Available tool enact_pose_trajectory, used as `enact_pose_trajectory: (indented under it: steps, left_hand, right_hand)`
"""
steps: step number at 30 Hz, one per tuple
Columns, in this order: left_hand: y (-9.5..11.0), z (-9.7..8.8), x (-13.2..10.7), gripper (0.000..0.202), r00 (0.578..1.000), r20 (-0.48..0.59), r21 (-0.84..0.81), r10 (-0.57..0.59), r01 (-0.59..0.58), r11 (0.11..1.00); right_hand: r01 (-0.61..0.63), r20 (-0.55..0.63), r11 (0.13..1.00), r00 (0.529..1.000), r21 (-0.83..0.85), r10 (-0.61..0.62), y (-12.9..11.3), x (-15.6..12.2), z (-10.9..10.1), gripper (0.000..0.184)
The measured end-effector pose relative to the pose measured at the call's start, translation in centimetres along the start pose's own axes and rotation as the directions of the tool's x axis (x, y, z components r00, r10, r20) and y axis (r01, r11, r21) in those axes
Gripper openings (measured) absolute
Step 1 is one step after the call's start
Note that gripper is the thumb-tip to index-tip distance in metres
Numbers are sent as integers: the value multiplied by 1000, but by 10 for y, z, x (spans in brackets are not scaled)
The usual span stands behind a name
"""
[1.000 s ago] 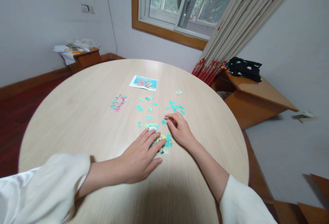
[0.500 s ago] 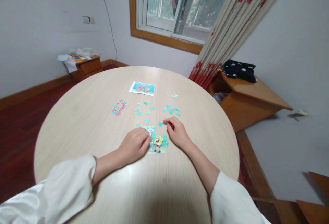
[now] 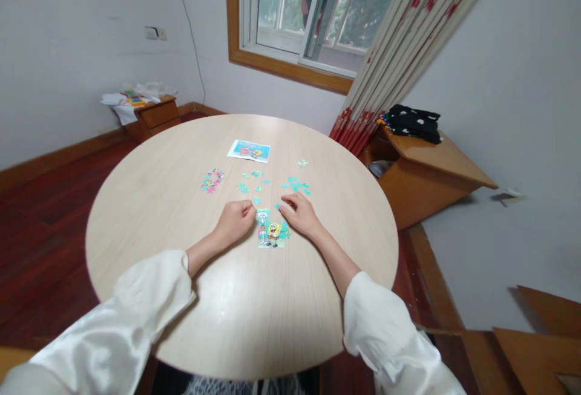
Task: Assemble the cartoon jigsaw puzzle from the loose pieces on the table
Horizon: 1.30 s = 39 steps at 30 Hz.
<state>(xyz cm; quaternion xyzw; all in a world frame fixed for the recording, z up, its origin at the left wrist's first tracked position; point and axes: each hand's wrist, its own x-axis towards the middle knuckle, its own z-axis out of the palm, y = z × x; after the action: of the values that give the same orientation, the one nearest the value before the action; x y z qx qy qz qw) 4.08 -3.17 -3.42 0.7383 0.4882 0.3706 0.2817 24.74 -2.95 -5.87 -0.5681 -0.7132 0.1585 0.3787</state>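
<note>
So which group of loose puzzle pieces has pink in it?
The ring-shaped cluster farthest left on the table; pink runs through it, while the other loose groups look turquoise or pale green.

Round tabletop [image 3: 249,310] before you, dark red floor [image 3: 40,244] past its left edge, window [image 3: 279,14] beyond its far edge, red-patterned curtain [image 3: 393,50] alongside
</note>
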Motion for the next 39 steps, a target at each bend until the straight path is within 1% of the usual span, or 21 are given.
enact_pose_trajectory:
  steps: [3,5,7,9,11,14,17,19,21,22,26,28,30,33,39]
  left_hand:
    - [0,2,13,34,993,-107,-63,-46,40,997]
    - [2,3,23,35,975,-182,-132,-126,103,986]
    - [3,3,31,37,954,-236,-208,-185,137,968]
    - [4,2,35,38,943,-264,-250,-202,136,959]
    - [4,0,36,38,941,-276,-255,-195,124,959]
    - [-2,-6,38,39,937,-295,-243,-186,114,963]
    - [-14,-11,42,39,915,-342,-259,-213,126,958]
    - [-21,-11,46,37,899,-369,-308,-236,122,944]
    - [-27,-10,50,34,889,-366,-407,-276,114,906]
    - [-28,-10,51,32,884,-352,-473,-309,117,873]
    - [-25,-12,53,29,864,-250,-714,-438,141,686]
    - [-22,-14,53,30,856,-217,-778,-470,139,613]
    - [-21,-17,53,30,852,-190,-813,-488,142,564]
    - [-21,-18,52,32,856,-161,-838,-491,145,527]
    - [-23,-18,52,35,870,-137,-843,-474,149,517]
  right_hand:
    - [-88,34,995,996,37,87,-2,6,-1,18]
    - [-137,42,987,990,82,134,-4,9,0,14]
    - [-170,-2,977,985,129,171,-5,11,2,12]
    - [-187,-61,969,978,164,199,-6,11,3,15]
    - [-188,-89,965,974,182,206,-6,11,4,17]
    - [-171,-83,966,978,194,190,-4,11,4,17]
    - [-160,-78,967,981,199,179,-2,12,4,16]
    - [-160,-76,965,981,207,179,-1,13,4,15]
    - [-166,-81,959,979,228,189,1,13,4,14]
    - [-171,-87,955,977,245,197,1,13,4,14]
    - [-185,-95,933,970,308,223,3,14,2,14]
    - [-182,-91,932,971,314,220,3,14,1,15]
    - [-179,-90,936,972,304,215,3,14,1,15]
    - [-177,-90,942,973,285,210,4,14,1,15]
    - [-182,-95,946,972,268,214,6,14,2,15]
